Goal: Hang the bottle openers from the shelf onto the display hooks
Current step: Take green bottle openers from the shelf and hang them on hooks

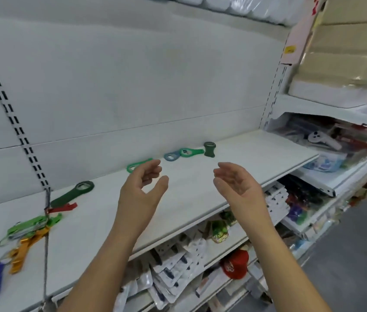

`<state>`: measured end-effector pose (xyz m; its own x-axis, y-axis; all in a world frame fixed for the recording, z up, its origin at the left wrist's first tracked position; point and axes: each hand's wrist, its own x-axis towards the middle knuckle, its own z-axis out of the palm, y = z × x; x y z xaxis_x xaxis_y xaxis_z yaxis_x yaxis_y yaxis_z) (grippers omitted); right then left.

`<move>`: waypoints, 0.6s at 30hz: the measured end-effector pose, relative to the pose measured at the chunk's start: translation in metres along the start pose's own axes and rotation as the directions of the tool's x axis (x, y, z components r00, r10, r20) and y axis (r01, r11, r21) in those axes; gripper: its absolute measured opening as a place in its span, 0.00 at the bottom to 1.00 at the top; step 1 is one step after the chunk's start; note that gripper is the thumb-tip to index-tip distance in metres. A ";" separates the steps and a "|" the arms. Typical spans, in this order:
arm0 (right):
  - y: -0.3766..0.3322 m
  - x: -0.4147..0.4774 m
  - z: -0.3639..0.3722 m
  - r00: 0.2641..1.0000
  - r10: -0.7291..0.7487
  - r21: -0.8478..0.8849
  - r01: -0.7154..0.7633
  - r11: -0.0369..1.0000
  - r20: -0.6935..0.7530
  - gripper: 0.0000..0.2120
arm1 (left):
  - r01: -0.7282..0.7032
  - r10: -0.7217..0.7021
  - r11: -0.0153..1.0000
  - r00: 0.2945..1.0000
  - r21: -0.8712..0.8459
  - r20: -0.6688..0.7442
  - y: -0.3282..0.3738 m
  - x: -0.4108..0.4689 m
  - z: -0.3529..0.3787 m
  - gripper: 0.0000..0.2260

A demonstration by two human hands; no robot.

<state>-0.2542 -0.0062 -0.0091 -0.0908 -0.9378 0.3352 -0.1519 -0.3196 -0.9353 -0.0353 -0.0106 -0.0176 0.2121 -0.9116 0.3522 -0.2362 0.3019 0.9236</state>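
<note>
Five openers lie loose toward the back of the shelf (200,199): a dark opener (72,194) at the left, a light green opener (138,165) mid-shelf, and a cluster (189,152) of three further right. More openers, red, green, orange and blue, hang bunched on the hook (46,244) at the far left.

The step in hand looks like a reach for the next piece, probably the light green one. It would go best pinched by the handle, leaving the ring end free to thread. The hook looks crowded, so the ring should be slid on squarely without knocking the hung ones.

The left hand (142,183) hovers with loosely curled fingers and the thumb apart, grasping nothing. Its fingertips overlap the light green opener, but contact cannot be told. The right hand (236,183) is relaxed, palm turned inward, and also holds nothing.
</note>
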 end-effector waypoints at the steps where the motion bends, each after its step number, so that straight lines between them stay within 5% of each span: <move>1: 0.006 0.015 -0.004 1.000 -0.002 0.003 0.002 1.000 0.017 0.14 | -0.001 0.001 1.000 1.000 0.019 -0.022 -0.003 0.006 0.004 0.17; 10: 0.061 0.146 -0.030 0.965 -0.022 0.026 0.016 1.000 0.261 0.17 | 0.110 -0.065 0.971 0.976 0.213 -0.208 -0.018 0.066 0.056 0.19; 18: 0.092 0.245 -0.010 0.867 0.088 -0.365 0.112 0.924 0.490 0.27 | 0.304 -0.199 0.808 0.947 0.505 -0.252 -0.044 0.116 0.054 0.24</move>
<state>-0.3009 -0.2642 -0.0122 0.3906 -0.9078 0.1525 -0.5094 -0.3511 -0.7856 -0.0510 -0.1447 -0.0258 0.4871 -0.8528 0.1881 -0.6050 -0.1742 0.7769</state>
